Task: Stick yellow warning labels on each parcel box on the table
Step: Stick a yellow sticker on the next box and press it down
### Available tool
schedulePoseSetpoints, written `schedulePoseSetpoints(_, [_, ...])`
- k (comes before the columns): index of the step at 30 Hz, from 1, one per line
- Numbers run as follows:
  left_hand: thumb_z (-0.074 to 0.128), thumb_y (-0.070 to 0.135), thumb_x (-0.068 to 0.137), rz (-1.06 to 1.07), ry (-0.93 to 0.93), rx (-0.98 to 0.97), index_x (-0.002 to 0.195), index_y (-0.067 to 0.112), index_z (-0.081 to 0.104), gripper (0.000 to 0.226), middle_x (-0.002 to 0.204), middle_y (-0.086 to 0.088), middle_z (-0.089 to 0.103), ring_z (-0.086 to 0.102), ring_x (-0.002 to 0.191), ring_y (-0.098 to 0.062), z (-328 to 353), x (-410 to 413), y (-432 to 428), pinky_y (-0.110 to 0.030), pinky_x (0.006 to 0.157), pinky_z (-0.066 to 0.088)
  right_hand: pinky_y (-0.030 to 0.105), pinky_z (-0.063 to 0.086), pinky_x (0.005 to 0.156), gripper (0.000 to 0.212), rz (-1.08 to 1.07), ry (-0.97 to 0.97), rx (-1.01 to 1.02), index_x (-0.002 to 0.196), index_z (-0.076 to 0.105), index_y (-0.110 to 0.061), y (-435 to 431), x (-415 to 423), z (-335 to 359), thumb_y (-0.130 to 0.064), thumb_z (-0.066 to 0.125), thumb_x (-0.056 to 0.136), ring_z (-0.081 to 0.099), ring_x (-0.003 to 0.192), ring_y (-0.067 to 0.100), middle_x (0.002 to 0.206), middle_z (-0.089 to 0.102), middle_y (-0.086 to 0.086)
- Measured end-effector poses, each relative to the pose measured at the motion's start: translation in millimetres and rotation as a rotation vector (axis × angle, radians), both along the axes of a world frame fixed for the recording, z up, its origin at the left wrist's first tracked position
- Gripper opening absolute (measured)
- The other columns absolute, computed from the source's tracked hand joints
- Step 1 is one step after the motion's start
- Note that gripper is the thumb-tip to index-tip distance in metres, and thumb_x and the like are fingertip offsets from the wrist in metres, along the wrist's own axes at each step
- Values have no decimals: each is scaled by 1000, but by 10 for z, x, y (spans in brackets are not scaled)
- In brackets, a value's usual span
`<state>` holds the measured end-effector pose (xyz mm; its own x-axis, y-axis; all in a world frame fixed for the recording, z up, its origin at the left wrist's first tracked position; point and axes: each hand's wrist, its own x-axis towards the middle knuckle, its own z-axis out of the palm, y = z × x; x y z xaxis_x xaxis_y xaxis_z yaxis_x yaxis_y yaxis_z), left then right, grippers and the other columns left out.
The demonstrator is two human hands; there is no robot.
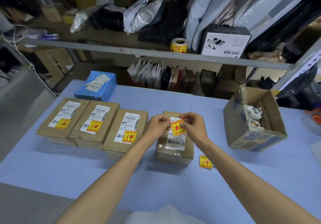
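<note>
3rd parcel box shipping label reads "100 L953-00 771".

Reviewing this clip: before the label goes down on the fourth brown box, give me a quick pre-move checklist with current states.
1. Yellow label held by both hands, left hand and right hand: ok.
2. Label over the fourth brown box: ok.
3. Backing fully peeled off: cannot tell.
4. Label upright like those on the three labelled boxes: not ok, it looks tilted and upside down.
5. Spare label lying on the table beside the box: ok.
6. Blue box labelled: not ok, no yellow label visible.
</note>
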<state>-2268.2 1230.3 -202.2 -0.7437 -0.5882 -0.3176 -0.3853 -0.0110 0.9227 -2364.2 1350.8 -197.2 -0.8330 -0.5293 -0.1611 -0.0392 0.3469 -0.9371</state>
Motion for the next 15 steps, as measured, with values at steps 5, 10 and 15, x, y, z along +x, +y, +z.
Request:
schedulePoseSetpoints(5, [61, 14, 86, -100, 0, 37, 80, 16, 64, 7, 78, -3, 70, 64, 69, -12, -5, 20, 11, -25, 65, 51, 16, 56, 59, 21, -34, -1, -25, 98, 67, -9, 19, -46, 10, 7, 66, 84, 67, 78, 11, 85, 67, 3])
schedulePoseSetpoints(10, [63, 14, 87, -192, -9, 54, 85, 8, 68, 8, 76, -4, 72, 67, 67, -11, 30, 32, 13, -21, 60, 52, 12, 54, 60, 17, 5, 23, -22, 93, 68, -10, 35, -93, 2, 5, 65, 86, 66, 82, 10, 87, 67, -4])
schedulePoseSetpoints(15, [65, 13, 87, -176, 22, 89, 83, 11, 69, 7, 78, -4, 73, 67, 68, -12, 40, 16, 14, -21, 62, 51, 17, 49, 82, 30, 38, 167, 73, 107, 62, -19, 50, -108, -47, -3, 71, 83, 60, 93, 5, 101, 63, -9])
